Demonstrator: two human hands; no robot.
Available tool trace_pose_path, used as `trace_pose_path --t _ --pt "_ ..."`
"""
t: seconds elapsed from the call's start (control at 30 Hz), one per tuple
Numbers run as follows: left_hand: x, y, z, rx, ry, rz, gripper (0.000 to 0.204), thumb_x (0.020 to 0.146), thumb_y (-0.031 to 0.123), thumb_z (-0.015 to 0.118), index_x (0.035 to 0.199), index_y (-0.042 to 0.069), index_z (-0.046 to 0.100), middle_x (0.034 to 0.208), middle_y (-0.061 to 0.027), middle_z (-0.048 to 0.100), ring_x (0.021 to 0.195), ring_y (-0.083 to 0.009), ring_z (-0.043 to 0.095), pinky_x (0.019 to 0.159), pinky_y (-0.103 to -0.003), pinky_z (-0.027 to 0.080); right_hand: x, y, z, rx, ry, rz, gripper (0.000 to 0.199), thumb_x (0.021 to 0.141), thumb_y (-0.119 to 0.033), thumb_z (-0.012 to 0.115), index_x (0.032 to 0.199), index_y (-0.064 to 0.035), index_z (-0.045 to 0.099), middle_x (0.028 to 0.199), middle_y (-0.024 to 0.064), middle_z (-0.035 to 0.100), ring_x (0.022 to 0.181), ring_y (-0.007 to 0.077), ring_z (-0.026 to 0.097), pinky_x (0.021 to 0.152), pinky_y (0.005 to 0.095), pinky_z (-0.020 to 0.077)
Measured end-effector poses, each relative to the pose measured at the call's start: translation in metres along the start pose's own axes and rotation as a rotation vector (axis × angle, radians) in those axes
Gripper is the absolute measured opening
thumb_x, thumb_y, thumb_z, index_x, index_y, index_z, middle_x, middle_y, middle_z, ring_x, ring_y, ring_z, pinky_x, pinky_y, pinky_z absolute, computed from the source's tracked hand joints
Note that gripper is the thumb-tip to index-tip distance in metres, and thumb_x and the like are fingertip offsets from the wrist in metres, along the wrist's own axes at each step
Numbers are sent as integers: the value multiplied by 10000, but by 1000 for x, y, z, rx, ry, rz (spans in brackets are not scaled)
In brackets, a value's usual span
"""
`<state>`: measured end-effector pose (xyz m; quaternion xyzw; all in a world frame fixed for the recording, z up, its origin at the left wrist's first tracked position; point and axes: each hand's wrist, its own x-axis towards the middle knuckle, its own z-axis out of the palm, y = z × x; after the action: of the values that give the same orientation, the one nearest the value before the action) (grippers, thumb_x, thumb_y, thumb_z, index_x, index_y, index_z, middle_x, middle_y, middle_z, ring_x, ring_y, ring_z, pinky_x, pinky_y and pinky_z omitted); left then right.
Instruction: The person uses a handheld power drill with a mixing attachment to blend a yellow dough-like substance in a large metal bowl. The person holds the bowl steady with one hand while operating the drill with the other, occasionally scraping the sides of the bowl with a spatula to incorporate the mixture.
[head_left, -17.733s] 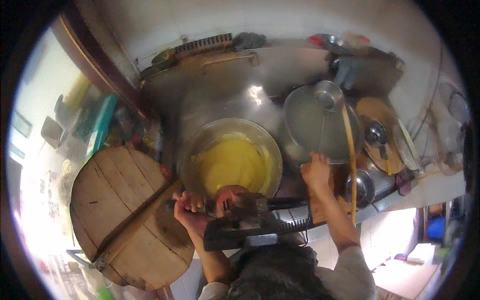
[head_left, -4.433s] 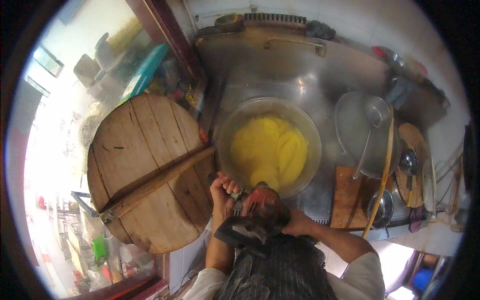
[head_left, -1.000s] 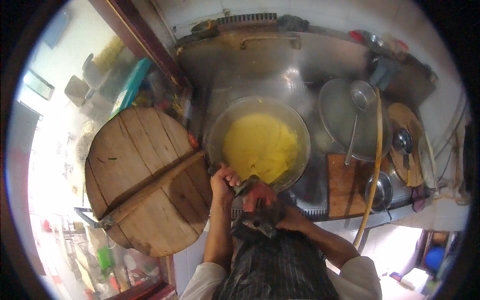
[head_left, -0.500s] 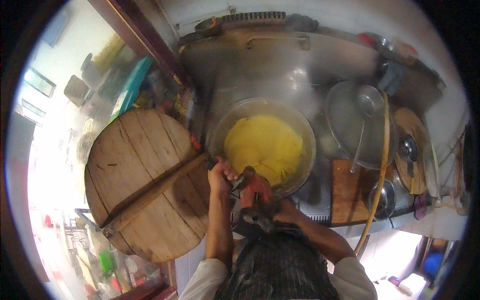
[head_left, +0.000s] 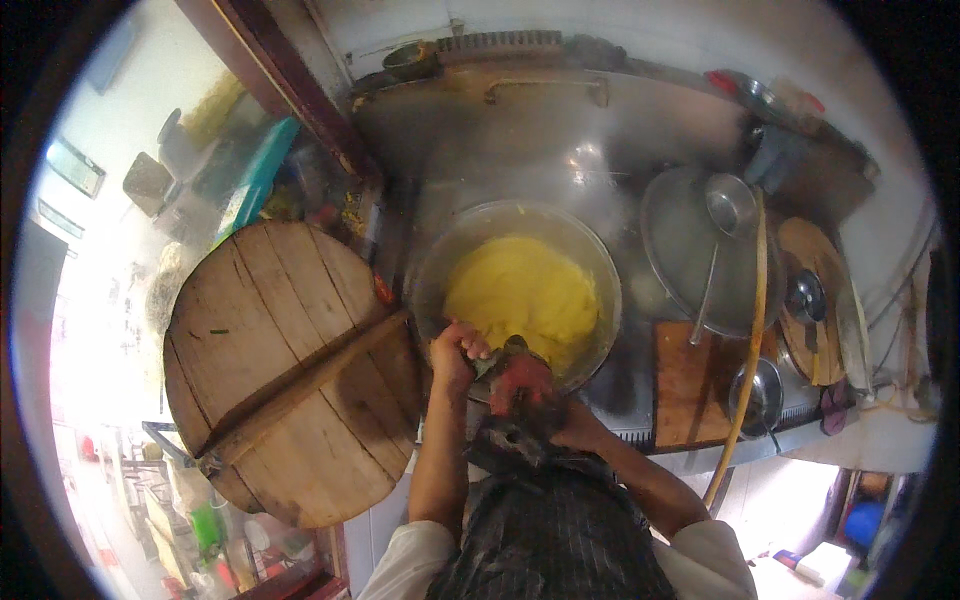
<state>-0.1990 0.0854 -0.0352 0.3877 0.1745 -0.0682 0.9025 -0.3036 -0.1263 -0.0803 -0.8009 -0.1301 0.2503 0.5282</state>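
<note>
A large round metal pot [head_left: 607, 262] holds a thick, smooth yellow mash [head_left: 520, 285]. Over its near edge I hold a red and dark hand-held power tool [head_left: 524, 382], perhaps a drill or mixer; its working end is hard to make out against the mash. My left hand [head_left: 460, 350] is closed in a fist on a grip at the tool's left side, above the pot's near-left rim. My right hand [head_left: 578, 425] wraps the tool's rear from the right, close to my dark apron, with its fingers partly hidden.
Left of the pot leans a big round wooden lid [head_left: 290, 370] with a crossbar. To the right are a wide metal pan [head_left: 665, 240] with a ladle [head_left: 728, 208], a brown board [head_left: 685, 385], a small metal bowl [head_left: 762, 395] and a yellow hose [head_left: 757, 330].
My left hand and the tool have moved a little to the right relative to the pot. The mash surface looks slightly reshaped, and the whole view has shifted a bit.
</note>
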Motion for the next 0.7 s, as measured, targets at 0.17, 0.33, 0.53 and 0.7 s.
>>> trace_pose_path --t 0.17,0.33,0.53,0.7 --pt "-12 -5 6 37 4 -12 164 732 89 464 587 100 387 524 -9 313 439 -156 341 471 -320 348 -21 -43 -14 52 -16 129 690 571 -94 667 1214 10 438 1046 188 567 967 244 557 835 351 447" --pt "-18 -7 4 24 -3 -66 181 732 91 472 577 104 380 524 -10 316 432 -158 335 467 -328 350 -37 -37 -5 80 -132 360 593 566 -84 634 1143 -9 520 876 143 608 756 203 594 663 315 478" --pt "-37 -4 12 9 51 -43 170 730 76 476 587 101 386 525 -11 321 425 -157 344 451 -330 353 -50 -16 3 68 -131 253 549 608 -141 637 1133 -18 535 870 124 619 731 193 601 633 309 475" --pt "-47 -10 15 37 68 -18 176 724 78 489 578 92 392 526 -19 344 424 -163 361 445 -332 360 -52 17 17 58 -81 82 456 732 -188 623 1150 -30 529 1029 129 597 945 189 563 809 316 435"
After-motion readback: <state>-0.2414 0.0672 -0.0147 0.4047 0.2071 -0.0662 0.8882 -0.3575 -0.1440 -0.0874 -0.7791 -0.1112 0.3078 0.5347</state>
